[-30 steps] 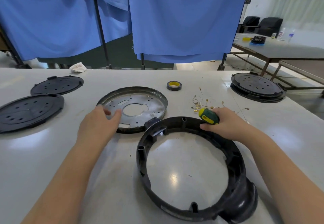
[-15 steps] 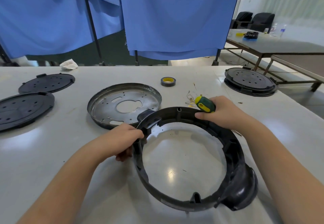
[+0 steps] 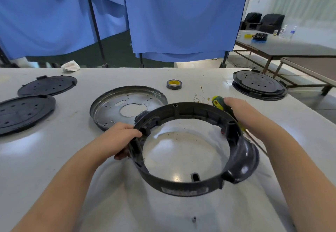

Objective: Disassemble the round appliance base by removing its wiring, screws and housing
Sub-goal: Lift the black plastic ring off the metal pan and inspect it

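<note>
Ring (image 3: 183, 186) sits on table (image 3: 54, 159), front-centre, far edge tipped up. My left hand (image 3: 120, 139) clamps its left wall; right hand (image 3: 238, 111) wraps screwdriver (image 3: 218, 102) against far rim. Looks stiff, light plastic w/ slick walls, so I'd grip at ribs.

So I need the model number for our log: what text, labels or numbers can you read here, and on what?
Nothing is legible.
Label on the black housing ring: reddish print, too blurred to read.
Tape roll: yellow core, no readable text.
Bottles on the far table: too small to read.
</note>
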The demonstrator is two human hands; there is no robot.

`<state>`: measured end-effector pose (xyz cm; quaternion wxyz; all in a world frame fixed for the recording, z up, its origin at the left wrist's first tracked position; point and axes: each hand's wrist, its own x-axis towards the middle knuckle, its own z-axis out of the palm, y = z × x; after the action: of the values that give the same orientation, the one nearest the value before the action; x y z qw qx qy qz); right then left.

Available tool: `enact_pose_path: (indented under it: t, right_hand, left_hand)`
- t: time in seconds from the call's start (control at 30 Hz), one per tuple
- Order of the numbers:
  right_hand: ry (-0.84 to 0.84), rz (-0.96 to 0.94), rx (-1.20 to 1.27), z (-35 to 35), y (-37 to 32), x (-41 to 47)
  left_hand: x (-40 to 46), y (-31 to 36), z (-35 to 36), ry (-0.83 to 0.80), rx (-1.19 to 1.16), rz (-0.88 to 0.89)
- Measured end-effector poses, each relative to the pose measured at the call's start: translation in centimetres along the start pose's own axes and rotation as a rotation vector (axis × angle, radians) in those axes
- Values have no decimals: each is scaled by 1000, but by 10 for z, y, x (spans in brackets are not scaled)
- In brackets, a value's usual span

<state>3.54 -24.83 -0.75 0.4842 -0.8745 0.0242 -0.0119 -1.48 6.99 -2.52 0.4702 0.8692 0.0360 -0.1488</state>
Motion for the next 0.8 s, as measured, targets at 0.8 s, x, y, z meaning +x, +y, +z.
enact_pose_path:
  t: [0.8]
  right_hand:
    - [380,259,-443,-29,53,-4]
  left_hand:
    - [9,-9,-9,113,-185,26]
